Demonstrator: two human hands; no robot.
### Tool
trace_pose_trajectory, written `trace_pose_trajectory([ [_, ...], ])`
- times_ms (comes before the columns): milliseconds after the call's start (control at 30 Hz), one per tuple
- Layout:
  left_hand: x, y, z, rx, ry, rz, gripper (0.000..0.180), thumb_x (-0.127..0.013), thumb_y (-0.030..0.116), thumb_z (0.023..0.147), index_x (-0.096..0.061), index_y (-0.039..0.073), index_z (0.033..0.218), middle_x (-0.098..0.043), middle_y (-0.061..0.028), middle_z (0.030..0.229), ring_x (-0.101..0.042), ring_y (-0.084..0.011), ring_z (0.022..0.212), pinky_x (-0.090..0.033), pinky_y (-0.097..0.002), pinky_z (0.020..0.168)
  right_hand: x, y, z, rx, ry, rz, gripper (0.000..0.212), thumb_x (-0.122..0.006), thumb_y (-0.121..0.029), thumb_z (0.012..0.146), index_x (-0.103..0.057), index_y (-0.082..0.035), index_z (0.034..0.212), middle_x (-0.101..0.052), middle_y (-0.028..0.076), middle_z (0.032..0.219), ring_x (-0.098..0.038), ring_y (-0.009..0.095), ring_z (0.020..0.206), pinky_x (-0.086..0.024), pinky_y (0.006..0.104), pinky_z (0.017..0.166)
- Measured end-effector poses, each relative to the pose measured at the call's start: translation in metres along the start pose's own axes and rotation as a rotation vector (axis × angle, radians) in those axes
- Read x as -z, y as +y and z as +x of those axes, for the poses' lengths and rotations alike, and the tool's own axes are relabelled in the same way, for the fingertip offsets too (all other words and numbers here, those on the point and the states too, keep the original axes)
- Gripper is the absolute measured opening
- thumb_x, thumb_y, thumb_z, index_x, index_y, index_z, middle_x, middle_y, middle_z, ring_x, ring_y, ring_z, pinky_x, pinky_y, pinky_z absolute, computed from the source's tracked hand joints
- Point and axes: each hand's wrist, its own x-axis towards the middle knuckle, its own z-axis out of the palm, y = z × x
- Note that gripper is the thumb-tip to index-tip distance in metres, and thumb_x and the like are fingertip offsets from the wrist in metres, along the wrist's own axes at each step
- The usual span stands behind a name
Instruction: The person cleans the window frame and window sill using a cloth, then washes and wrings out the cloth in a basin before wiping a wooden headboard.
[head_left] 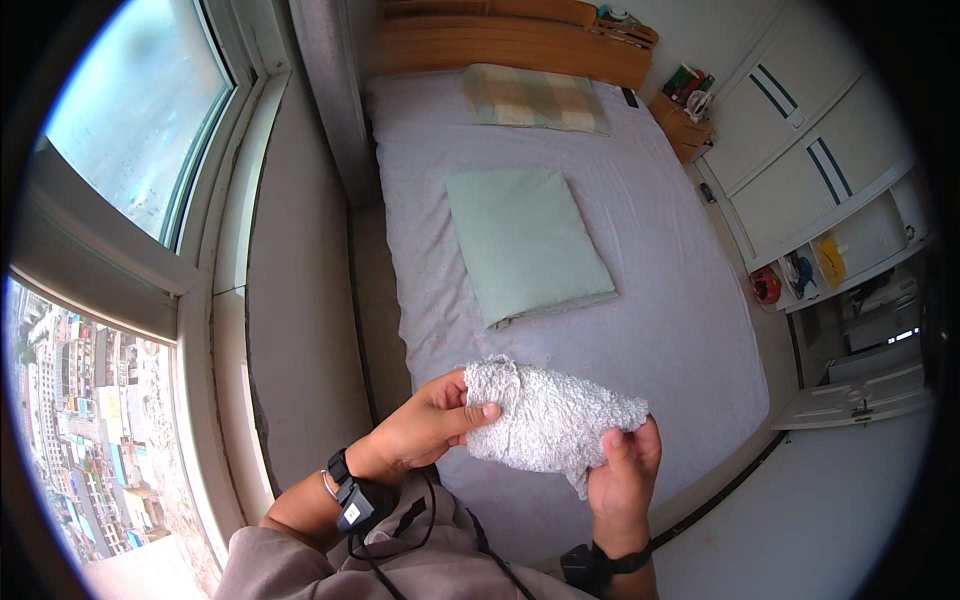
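A white, crinkly-textured piece of cloth (550, 415) is stretched between my two hands above the near end of the bed. My left hand (440, 415) grips its left edge, thumb on top and fingers underneath. At the opposite end my right hand (625, 465) pinches the cloth's right edge, its thumb on the front side. A loose corner hangs down beside the right thumb. Beyond the cloth, a folded pale green quilt (528, 245) lies flat on the bed (660, 240), which has a pale lilac sheet.
A plaid pillow (540, 98) rests by the wooden headboard (500, 42). At the left runs a window (140, 120) with a sill (230, 290). A small nightstand (685, 125) and a white wardrobe (800, 130) with open shelves stand along the right.
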Motion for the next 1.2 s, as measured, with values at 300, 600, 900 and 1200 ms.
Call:
trace_pose_trajectory([
  [300, -0.005, -0.002, -0.048, -0.493, 0.411, 0.072, 0.024, -0.057, 0.01, 0.097, -0.052, 0.0, 0.118, -0.066, -0.0047, 0.103, -0.062, -0.0103, 0.095, -0.049, -0.0256, 0.085, -0.028, 0.018, 0.002, 0.053, -0.17, -0.057, 0.021, -0.07, -0.007, 0.087, -0.063, 0.002, 0.104, -0.065, 0.004, 0.098, -0.059, 0.009, 0.086, -0.046, 0.0243, 0.082],
  [600, 0.025, 0.016, -0.09, -0.58, 0.59, 0.247, 0.037, -0.057, 0.006, 0.095, -0.046, 0.002, 0.13, -0.061, -0.0075, 0.105, -0.06, -0.0149, 0.096, -0.05, -0.0298, 0.086, -0.068, 0.043, -0.005, 0.125, -0.351, -0.342, 0.018, -0.074, -0.003, 0.081, -0.063, 0.003, 0.094, -0.052, 0.003, 0.102, -0.052, 0.01, 0.089, -0.044, 0.0234, 0.078],
  [900, 0.057, 0.059, -0.115, -0.561, 0.538, 0.86, 0.051, -0.082, 0.006, 0.073, -0.061, 0.002, 0.119, -0.057, -0.0078, 0.119, -0.054, -0.018, 0.11, -0.042, -0.0299, 0.097, -0.151, 0.057, 0.051, 0.674, -0.387, -0.602, 0.018, -0.077, -0.011, 0.08, -0.065, 0.0, 0.089, -0.059, 0.011, 0.116, -0.054, 0.023, 0.1, -0.044, 0.0349, 0.091],
  [1200, 0.075, 0.08, -0.145, -0.842, 0.682, 0.286, 0.023, -0.072, 0.009, 0.087, -0.058, 0.003, 0.103, -0.059, -0.0051, 0.107, -0.055, -0.0129, 0.101, -0.045, -0.0278, 0.088, -0.211, 0.092, 0.062, 0.372, -0.36, -0.316, 0.016, -0.059, -0.017, 0.097, -0.056, -0.003, 0.088, -0.052, -0.006, 0.078, -0.044, 0.004, 0.073, -0.039, 0.0206, 0.067],
])
